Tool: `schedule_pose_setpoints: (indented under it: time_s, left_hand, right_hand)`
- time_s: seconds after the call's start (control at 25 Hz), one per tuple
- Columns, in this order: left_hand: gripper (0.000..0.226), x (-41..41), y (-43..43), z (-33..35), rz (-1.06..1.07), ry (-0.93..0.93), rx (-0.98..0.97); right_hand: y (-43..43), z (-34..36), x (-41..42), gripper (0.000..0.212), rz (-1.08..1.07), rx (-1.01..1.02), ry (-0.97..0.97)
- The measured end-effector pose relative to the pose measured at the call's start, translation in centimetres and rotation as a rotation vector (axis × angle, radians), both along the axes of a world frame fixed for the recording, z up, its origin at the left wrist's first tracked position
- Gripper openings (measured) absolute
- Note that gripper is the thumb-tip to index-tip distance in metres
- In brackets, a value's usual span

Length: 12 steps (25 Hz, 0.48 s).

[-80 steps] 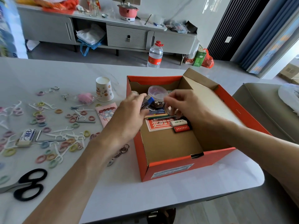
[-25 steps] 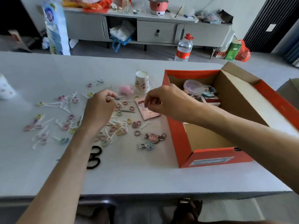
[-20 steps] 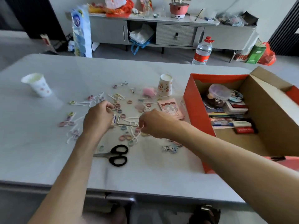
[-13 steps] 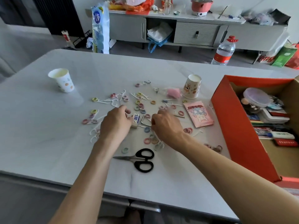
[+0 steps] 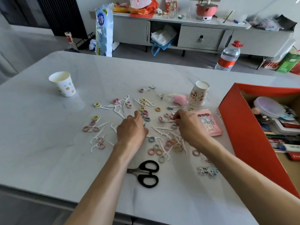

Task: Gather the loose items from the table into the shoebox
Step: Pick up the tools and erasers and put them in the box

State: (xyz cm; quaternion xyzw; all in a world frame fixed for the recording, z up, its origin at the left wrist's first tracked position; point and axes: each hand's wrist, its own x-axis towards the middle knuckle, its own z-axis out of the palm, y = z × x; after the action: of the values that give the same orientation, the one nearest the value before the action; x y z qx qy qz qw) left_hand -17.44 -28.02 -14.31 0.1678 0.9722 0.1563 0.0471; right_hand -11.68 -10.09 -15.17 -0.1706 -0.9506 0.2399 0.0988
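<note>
A pale grey marble-look table (image 5: 40,135) fills the view, seen from above by the person working at it. Far left stands a white paper cup with coloured dots (image 5: 62,83), upright and well apart from everything else.

Toward the middle lies a loose scatter of small pastel hair rings (image 5: 152,151) mixed with white plastic floss picks (image 5: 97,138).

The left hand (image 5: 131,129) reaches in palm down over this scatter, its fingers curled under. A small dark blue edge shows beside its thumb, but whether the hand is gripping anything cannot be told.

Nearer the table's front edge, just beside the left forearm, lie black-handled scissors (image 5: 146,173), closed, with the blades partly hidden under that arm.

The right hand (image 5: 188,125) is close beside the left, also palm down. Its fingertips are drawn together and pinch the end of a single floss pick (image 5: 168,121) that lies on the table.

Beyond the right hand sit a pink fluffy puff (image 5: 179,99) and, just beside it, a second paper cup with cartoon print (image 5: 198,93), upright. A flat pink cartoon packet (image 5: 207,122) lies just right of the right hand. A small cartoon charm (image 5: 207,171) lies near the right forearm.

At the far right edge of the table stands the open orange cardboard shoebox (image 5: 240,130). Inside it are a round clear-lidded container (image 5: 267,107), pens and small flat boxes.
</note>
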Motion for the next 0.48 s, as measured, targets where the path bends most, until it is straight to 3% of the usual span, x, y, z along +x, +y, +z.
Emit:
schedule_pose_setpoints:
  time_s: [0.08, 0.16, 0.32, 0.48]
  left_hand:
    - [0.044, 0.1, 0.0, 0.6, 0.020, -0.017, 0.037]
    - [0.039, 0.1, 0.0, 1.3, 0.054, -0.060, 0.127]
    - [0.022, 0.2, -0.3, 1.8, 0.105, -0.051, 0.323]
    - [0.025, 0.5, -0.6, 1.4, 0.041, -0.037, 0.176]
  right_hand:
    - [1.1, 0.4, -0.3, 0.029, -0.086, 0.020, 0.077]
    - [1.5, 0.2, 0.0, 0.034, -0.145, 0.135, 0.035]
    - [1.4, -1.0, 0.6, 0.023, -0.133, 0.289, -0.079]
    - [1.6, -0.8, 0.2, 0.012, -0.098, 0.440, -0.128]
